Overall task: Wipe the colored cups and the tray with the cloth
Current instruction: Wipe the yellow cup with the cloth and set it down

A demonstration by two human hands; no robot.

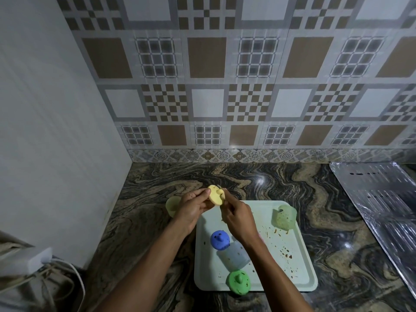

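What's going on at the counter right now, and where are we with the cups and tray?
A person holds a yellow lid up over the counter, left hand and right hand both pinching it. A pale yellow cup stands on the counter beside the tray. On the tray are a spotted green cup, a blue lid against a clear cup, and a green lid. Brown crumbs show the tray is not yet wiped. I cannot make out the cloth.

I hold a yellow lid (215,195) just beyond the pale-green, brown-flecked tray (258,206). On tray: blue lid (219,240), green lid (238,282). Counter (292,183) beneath: swirled brown-black.
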